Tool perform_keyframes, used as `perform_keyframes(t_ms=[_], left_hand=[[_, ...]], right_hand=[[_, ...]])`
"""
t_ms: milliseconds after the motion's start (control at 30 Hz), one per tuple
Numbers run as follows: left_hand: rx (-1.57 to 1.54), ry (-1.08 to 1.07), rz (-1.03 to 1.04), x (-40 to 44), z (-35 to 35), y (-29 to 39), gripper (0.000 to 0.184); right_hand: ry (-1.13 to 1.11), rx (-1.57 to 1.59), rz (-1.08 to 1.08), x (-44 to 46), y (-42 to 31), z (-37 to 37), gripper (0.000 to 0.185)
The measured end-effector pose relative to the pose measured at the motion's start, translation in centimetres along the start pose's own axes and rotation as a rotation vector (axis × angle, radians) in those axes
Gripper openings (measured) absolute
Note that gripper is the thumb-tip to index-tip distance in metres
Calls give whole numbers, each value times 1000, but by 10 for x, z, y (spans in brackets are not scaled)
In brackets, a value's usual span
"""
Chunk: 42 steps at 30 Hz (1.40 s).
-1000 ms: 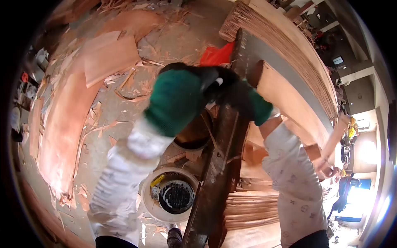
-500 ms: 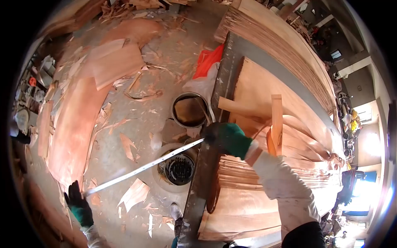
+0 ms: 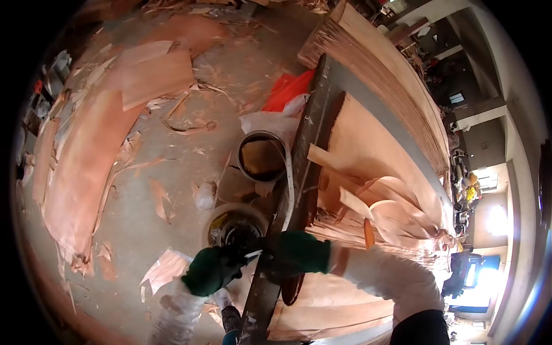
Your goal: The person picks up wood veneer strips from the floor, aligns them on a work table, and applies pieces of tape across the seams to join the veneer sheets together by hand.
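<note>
My right hand, in a green glove with dark fingers, is closed at the edge of the dark bench. A white tape strip comes up from the round metal pot and runs along the bench edge to this hand. My left hand, gloved alike, is closed right beside it. Between the two hands shows a short white piece of the tape. The gloves hide the rest of it. Veneer sheets lie stacked on the bench to the right, with loose curled strips on top.
Below the hands on the floor stands a pale-rimmed bucket with a dark inside. A red cloth and a white plastic bag lie near the bench. Veneer sheets and scraps cover the floor at left. A taller veneer stack stands behind.
My left hand has moved from the far left in to my right hand, and its fingers have closed. The long tape stretched between them is gone from view. My right hand has come lower.
</note>
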State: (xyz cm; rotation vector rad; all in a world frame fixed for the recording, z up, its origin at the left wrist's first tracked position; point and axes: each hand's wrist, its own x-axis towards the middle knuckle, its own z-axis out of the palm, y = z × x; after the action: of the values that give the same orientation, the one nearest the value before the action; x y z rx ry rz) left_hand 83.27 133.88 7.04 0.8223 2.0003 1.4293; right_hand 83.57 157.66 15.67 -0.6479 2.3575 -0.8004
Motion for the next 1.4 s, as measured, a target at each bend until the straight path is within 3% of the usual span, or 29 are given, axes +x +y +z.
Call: perform_keyframes(t_ms=[67,100,200,233,300,400,533,633,733,933,1033,1233,1400], left_hand=[[-39,-74,-68,-5,-17,-3,23],[-200,-108,-240,-8,-28,3,20],[-620,84,-443,-40,-37,-24,13],[-762,173,-543,-57,-36,-42,14],[-838,444,-508,-90,-35,-67,19],[-681,646,-644,-118,-41,-103,19],[-501,688,-830,-130,-43,-136,19],[-449,687,-897,-131,-43,-149,20],[-415,670,-934,-129,-43,-156,20],[-381,646,-948,-127,-47,-164,21],[-376,639,-957,-128,-48,-166,22],[-342,642,-969,-130,-47,-168,24],[-299,644,-996,-140,-43,-166,26]], right_hand=[[135,-132,-95,5,48,-31,21],[200,-196,-143,14,83,-42,18],[457,-531,96,79,122,-163,24],[512,-950,35,97,164,-193,32],[467,-847,471,130,212,-232,30],[237,-1026,634,165,247,-253,40],[16,-1192,854,198,273,-238,41],[24,-1401,615,192,318,-229,41],[285,-1458,505,189,328,-219,35],[306,-1450,593,194,345,-232,17],[326,-1604,650,205,351,-216,16],[349,-1396,736,207,342,-223,18],[266,-1462,557,192,316,-214,22]])
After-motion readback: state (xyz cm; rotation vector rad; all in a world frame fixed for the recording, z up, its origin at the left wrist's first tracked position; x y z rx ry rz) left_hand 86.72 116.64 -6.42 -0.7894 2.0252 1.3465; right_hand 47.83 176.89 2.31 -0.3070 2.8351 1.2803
